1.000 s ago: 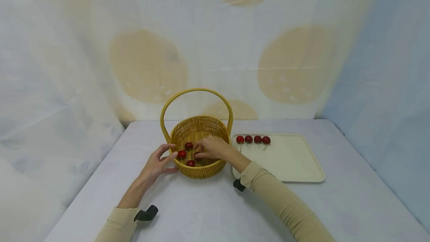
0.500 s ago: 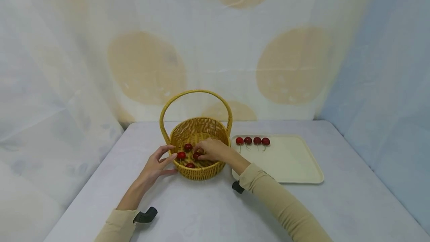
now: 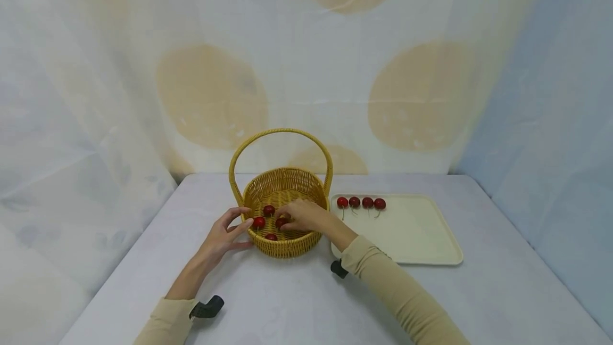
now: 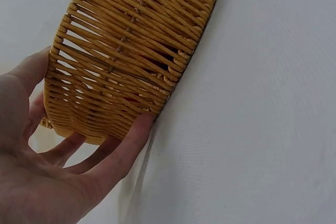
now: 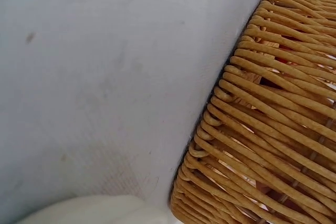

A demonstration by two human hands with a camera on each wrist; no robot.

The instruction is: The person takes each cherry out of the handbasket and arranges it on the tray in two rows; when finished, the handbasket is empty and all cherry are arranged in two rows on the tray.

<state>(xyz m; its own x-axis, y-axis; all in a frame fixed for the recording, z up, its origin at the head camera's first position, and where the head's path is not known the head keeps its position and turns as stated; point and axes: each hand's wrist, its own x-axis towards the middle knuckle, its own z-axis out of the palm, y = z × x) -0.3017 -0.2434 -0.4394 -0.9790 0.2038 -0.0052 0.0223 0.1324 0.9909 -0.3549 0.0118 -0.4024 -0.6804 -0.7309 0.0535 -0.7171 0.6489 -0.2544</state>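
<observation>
A yellow wicker basket (image 3: 287,249) with a tall hoop handle stands on the table, several red cherries inside it. My left hand (image 3: 224,233) holds the basket's left side; in the left wrist view its fingers (image 4: 123,153) curve along the woven wall. Reaching over the right rim, my right hand (image 3: 306,214) has its thumb and a finger around a dark red cherry (image 3: 281,223) on the basket floor. Close by lie another cherry (image 3: 269,210), a brighter cherry (image 3: 258,222) near my left thumb, and one cherry (image 3: 271,237) by the front wall. The right wrist view hides the right fingertips.
To the right of the basket, a cream tray (image 3: 416,233) lies flat, its left edge close to the basket. A row of several stemmed cherries (image 3: 367,203) sits along its back left part. A pale patterned curtain (image 3: 306,68) hangs behind the table.
Inside the basket, my right fingers have shifted slightly, and the cherry by them shows more than a second ago. The left hand and basket stay put.
</observation>
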